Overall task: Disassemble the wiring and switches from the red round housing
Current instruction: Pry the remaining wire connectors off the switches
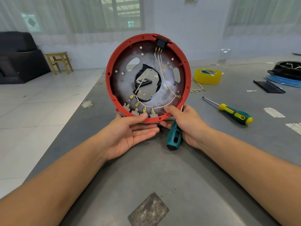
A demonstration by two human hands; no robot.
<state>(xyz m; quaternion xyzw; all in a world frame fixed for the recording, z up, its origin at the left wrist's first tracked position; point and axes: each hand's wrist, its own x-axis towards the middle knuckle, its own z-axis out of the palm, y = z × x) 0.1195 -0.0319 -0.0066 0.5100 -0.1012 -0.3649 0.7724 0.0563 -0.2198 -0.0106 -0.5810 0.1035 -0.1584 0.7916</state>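
The red round housing (114, 59) stands on edge above the grey table, its open inside facing me. White wires (164, 79) with brass terminals run from a black socket (162, 41) at the top rim down to several grey switches (136, 111) along the bottom rim. My left hand (130, 132) supports the bottom rim from below, thumb on the rim. My right hand (187, 124) grips the lower right rim and also holds a teal-handled screwdriver (174, 137), whose handle points down toward the table.
A green and yellow screwdriver (234, 114) lies on the table (211, 168) to the right. A yellow tape roll (208, 75) and loose wires with terminals (197, 90) sit behind it. Black and blue parts (285, 74) rest at the far right. The table's left edge borders tiled floor.
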